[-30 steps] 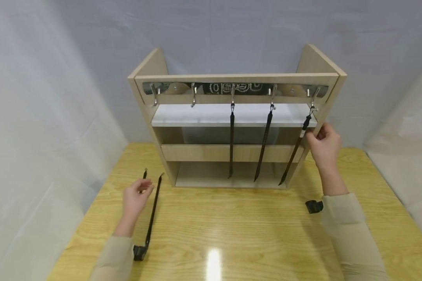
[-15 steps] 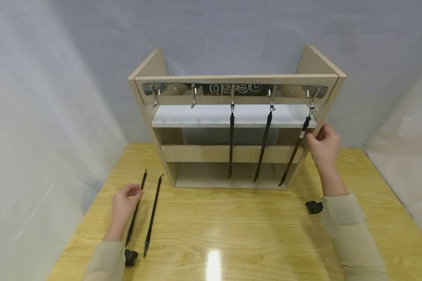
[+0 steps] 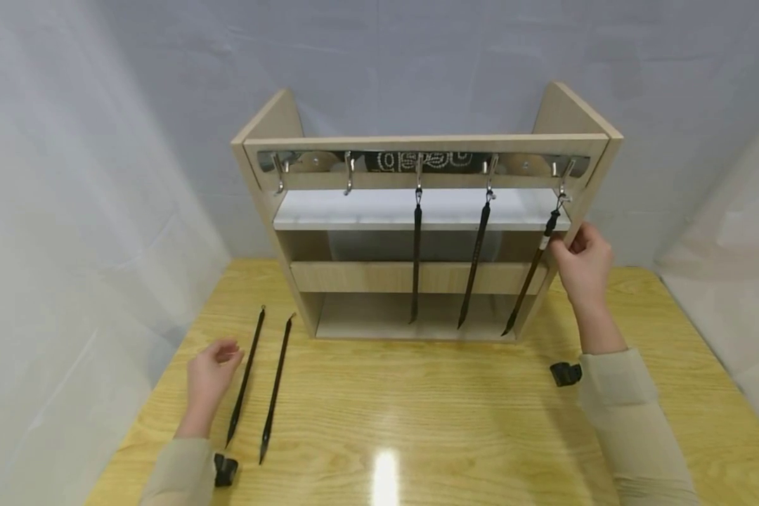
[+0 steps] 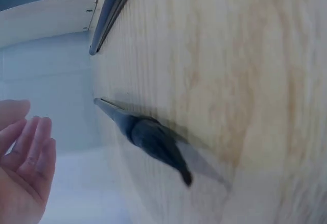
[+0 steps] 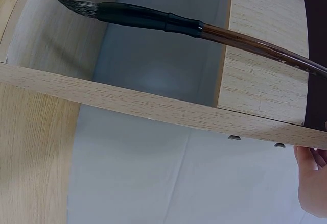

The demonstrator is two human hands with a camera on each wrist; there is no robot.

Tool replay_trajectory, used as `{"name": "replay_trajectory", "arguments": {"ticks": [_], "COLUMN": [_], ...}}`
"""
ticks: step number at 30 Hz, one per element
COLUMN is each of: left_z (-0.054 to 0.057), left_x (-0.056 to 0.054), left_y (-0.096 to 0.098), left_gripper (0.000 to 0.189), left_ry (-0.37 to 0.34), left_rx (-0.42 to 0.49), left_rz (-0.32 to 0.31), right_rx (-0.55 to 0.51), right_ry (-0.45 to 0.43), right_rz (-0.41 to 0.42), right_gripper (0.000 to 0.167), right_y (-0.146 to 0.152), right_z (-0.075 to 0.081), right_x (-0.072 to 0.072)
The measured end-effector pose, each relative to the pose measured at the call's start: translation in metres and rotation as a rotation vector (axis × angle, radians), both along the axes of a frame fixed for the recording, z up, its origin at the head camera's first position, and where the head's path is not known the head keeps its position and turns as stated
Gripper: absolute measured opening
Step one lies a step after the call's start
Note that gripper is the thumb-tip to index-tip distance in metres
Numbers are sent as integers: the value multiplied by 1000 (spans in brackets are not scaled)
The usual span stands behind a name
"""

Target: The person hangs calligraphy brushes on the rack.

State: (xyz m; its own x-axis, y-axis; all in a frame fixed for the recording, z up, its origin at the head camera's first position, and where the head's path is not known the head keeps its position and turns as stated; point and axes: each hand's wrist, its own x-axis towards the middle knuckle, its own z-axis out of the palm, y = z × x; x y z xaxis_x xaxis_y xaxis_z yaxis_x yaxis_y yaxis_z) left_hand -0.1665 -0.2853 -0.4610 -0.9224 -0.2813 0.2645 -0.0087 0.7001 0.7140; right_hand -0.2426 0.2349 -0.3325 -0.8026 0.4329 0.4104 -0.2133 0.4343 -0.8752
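My left hand (image 3: pixel 210 372) hovers over the table, fingers loosely bent and holding nothing. Just right of it lies a dark writing brush (image 3: pixel 247 379), with a second brush (image 3: pixel 276 393) alongside. In the left wrist view the nearer brush's dark bristles (image 4: pixel 156 142) point toward the camera. At the wooden rack's right side, my right hand (image 3: pixel 585 270) grips the side panel (image 5: pixel 153 106) by its edge. Three brushes hang by loops from the rack's hooks: one in the middle (image 3: pixel 416 263), another to its right (image 3: pixel 474 263), and a white-banded one (image 3: pixel 531 277) at far right.
The rack (image 3: pixel 386 144) stands at the back of the wood-grain table (image 3: pixel 455 422), with a metal hook strip (image 3: pixel 316 161) across its top board. A white shelf (image 3: pixel 348 207) lies below the hooks. Pale cloth (image 3: pixel 101 211) hangs around the table.
My left hand has moved left and toward me, off the lying brushes, uncovering the left one. The right hand stays at the side panel; the hanging brushes barely moved.
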Motion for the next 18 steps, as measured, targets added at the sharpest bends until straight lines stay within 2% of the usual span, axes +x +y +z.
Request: {"name": "replay_trajectory", "arguments": {"ticks": [3,9,18], "left_z": [0,-3,-11], "left_x": [1,1,2], "left_y": [-2,-6,-8], "left_gripper": [24,30,36], "left_ry": [-56,-177,-305], "left_rx": [4,-52,-75], "left_rz": [-7,-37,-59], "right_rx": [-4,19,23], "right_ry": [2,9,6], "right_rz": [5,0,-3], "right_gripper": [26,23,25], "right_y": [1,2,1], "right_z": [-1,-2,-1], "right_x": [-1,-1,0]}}
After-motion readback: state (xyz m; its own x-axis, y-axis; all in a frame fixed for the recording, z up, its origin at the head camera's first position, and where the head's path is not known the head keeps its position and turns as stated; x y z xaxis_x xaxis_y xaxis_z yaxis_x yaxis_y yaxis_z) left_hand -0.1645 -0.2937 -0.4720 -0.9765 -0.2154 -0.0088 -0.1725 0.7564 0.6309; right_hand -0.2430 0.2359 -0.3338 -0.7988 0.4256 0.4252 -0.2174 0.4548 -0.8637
